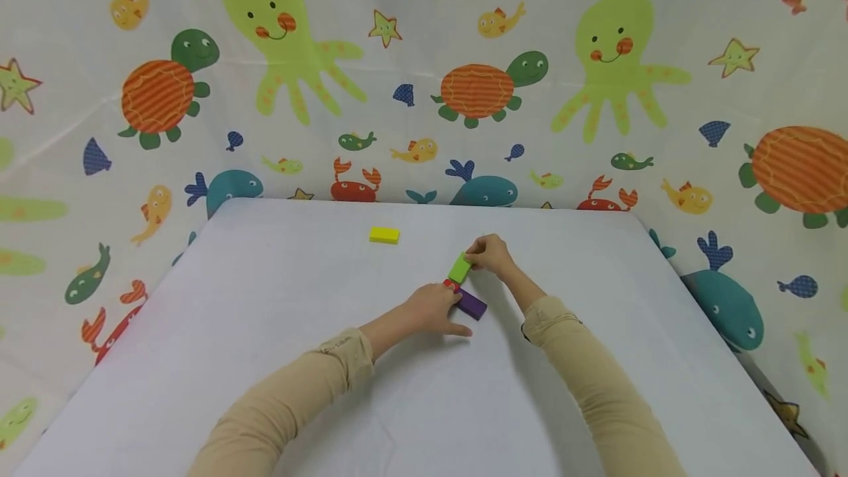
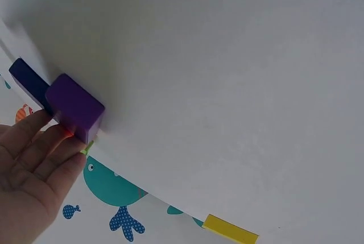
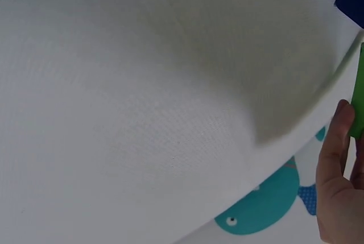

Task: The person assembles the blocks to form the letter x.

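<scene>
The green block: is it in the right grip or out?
In: the right grip pinches the green block at its far end, as the head view shows.

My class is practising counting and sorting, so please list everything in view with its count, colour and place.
Table: one, white, below the blocks
Backdrop: one, white with multicoloured sea creatures, behind the table
Yellow block: one, yellow, far part of the table
Purple block: one, purple, at the left fingertips
Dark blue block: one, dark blue, beside the purple block
Red block: one, red, partly hidden by the left fingers
Green block: one, green, pinched by the right hand
Sleeves: two, beige, on the forearms
Hands: two, bare, at the blocks
</scene>
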Demonstrator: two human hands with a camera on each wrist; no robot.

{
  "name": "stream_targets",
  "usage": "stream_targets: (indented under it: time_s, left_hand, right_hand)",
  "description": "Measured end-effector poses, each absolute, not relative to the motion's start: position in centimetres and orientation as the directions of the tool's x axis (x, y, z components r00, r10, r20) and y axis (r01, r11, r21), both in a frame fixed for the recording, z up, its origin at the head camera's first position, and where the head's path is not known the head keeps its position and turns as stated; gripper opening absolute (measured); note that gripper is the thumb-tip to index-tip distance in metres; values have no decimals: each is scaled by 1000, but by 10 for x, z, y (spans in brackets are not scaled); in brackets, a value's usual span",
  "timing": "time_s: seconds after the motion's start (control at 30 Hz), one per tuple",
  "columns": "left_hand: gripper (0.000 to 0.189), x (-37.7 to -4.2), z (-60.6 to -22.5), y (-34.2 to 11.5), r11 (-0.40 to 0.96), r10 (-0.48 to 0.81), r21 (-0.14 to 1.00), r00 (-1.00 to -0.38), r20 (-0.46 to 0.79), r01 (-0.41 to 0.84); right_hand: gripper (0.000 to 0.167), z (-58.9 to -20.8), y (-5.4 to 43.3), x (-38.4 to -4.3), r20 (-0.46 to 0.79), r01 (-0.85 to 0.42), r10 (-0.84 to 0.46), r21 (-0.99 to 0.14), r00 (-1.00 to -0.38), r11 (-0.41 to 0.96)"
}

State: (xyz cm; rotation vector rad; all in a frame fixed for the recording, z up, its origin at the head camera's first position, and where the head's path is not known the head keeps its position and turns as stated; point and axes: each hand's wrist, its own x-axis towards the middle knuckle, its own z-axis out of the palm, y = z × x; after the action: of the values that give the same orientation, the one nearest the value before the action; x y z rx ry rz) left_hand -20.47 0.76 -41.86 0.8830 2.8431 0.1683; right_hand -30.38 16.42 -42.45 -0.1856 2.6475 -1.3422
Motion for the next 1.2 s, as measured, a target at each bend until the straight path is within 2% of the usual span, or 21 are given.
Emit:
stream_targets:
  time_s: [0.43, 0.67, 0.87, 1.03, 1.2]
  left_hand:
    - [69, -204, -418, 6, 818, 570, 171, -814, -116, 549]
    - [69, -203, -417, 6, 817, 572, 154, -813, -109, 555]
    - [72, -203, -418, 6, 817, 575, 123, -812, -101, 563]
    - [73, -203, -418, 7, 817, 577, 112, -808, -121, 566]
    - [76, -204, -418, 8, 817, 576, 102, -806, -135, 567]
  right_hand:
    - [16, -426, 162, -300, -149, 6, -197, -812, -969, 583]
    - [16, -435, 162, -308, -151, -5, -185, -761, -971, 648]
    - [19, -531, 183, -384, -22, -154, -248, -732, -968, 664]
    - [17, -584, 188, -425, -34, -129, -207, -682, -978, 720]
    - [29, -631, 199, -464, -40, -141, -233, -692, -972, 708]
